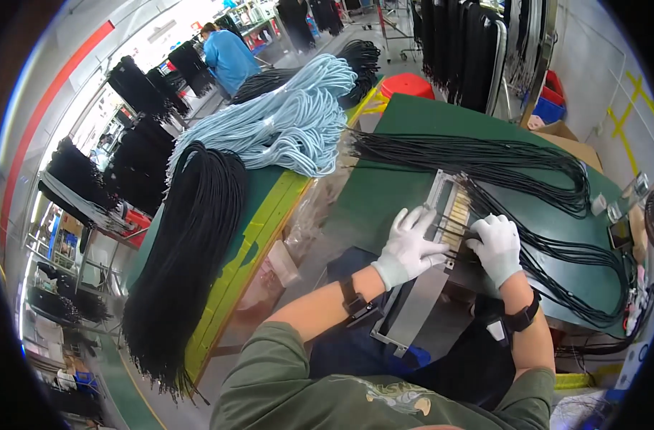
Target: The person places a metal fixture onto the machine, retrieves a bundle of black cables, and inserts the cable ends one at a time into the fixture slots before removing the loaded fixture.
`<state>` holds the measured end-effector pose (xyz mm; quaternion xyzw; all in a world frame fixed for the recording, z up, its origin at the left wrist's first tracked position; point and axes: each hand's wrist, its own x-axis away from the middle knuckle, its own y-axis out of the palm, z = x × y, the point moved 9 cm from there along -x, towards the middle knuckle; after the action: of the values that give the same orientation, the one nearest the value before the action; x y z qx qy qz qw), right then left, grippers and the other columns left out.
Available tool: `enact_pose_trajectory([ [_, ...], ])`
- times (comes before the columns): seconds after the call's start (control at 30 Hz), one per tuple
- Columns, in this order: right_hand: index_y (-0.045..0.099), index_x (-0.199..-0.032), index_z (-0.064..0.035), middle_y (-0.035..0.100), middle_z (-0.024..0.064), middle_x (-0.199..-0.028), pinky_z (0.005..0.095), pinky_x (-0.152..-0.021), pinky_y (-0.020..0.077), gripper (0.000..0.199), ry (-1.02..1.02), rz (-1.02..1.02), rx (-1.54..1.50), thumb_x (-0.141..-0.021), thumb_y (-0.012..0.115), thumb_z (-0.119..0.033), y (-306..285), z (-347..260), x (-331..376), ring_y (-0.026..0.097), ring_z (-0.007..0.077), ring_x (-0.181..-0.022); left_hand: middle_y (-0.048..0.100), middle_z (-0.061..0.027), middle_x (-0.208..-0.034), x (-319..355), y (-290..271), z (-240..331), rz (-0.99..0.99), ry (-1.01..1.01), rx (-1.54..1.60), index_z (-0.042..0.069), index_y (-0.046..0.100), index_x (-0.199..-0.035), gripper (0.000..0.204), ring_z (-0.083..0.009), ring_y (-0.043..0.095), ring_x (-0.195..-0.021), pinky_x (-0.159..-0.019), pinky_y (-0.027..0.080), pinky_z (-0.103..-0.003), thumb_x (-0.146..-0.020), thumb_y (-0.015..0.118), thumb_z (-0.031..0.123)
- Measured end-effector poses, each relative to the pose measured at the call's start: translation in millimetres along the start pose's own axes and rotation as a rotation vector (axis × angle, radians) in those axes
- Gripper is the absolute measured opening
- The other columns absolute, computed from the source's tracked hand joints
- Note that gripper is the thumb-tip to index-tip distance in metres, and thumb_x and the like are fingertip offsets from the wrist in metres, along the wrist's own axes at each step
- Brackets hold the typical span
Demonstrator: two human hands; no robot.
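A metal fixture (431,295) with a row of cream-coloured slots (456,213) stands in front of me at the edge of the green table. Thin black cables lie across several of the slots. My left hand (411,247), in a white glove, rests at the fixture's left side with its fingers spread. On the other side my right hand (497,245), also gloved in white, has its fingers bent round a black cable at the slots. A looped bundle of black cables (578,251) trails from the fixture to the right. Fingertip contact is partly hidden.
Another black cable bundle (477,152) lies across the far side of the green table (441,115). On the left bench are light blue cable coils (277,122) and a thick black bundle (191,244). A red stool (407,85) stands beyond. Someone in blue (228,59) works farther off.
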<state>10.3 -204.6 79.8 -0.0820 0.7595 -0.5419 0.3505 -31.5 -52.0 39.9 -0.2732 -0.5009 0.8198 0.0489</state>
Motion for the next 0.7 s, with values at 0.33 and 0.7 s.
enact_pose_trajectory([
  [0.33, 0.067, -0.079, -0.0147, 0.061, 0.0026, -0.079, 0.0394, -0.076, 0.0443, 0.013, -0.109, 0.040, -0.116, -0.071, 0.077, -0.019, -12, -2, -4, 0.058, 0.0267, -0.085, 0.064, -0.0178, -0.124, 3, -36, -41, 0.378, -0.242, 0.222, 0.010, 0.071, -0.087, 0.015, -0.0380, 0.054, -0.121, -0.103, 0.042, -0.048, -0.084, 0.074, 0.025],
  [0.7, 0.072, -0.085, -0.0056, 0.070, 0.0139, -0.088, 0.0409, -0.074, 0.0498, 0.010, -0.023, -0.188, -0.500, -0.080, 0.071, -0.015, 9, -51, -11, 0.063, 0.0330, -0.087, 0.069, -0.0122, -0.108, 0, -45, -20, 0.400, -0.001, 0.383, 0.003, 0.066, -0.082, 0.010, -0.0331, 0.060, -0.110, -0.096, 0.047, -0.043, -0.081, 0.074, 0.008],
])
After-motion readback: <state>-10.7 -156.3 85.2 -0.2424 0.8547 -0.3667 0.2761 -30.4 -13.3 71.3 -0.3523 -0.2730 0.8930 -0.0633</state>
